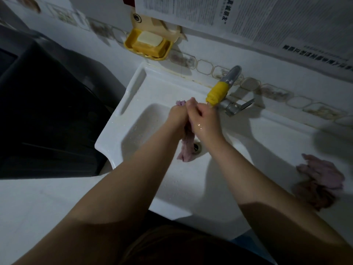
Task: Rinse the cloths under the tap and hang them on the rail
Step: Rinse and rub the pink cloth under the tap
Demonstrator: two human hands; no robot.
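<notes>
While both hands wring it over the sink (118, 131), the purple cloth (186, 150) hangs limp just below the tap (217, 94), left hand (177, 115) and right hand (205, 121) each with a grip curled tight around it. Soaked, it looks soft, heavy and droopy, best taken by its bunched upper end. A second cloth (321, 178) lies crumpled on the desk, right of the basin.

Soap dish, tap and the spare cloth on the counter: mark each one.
Soap dish (128, 43), head view, on its yellow left rim.
Tap (218, 92), head view, on its yellow nozzle.
Spare cloth (321, 175), head view, on its crumpled middle.
</notes>
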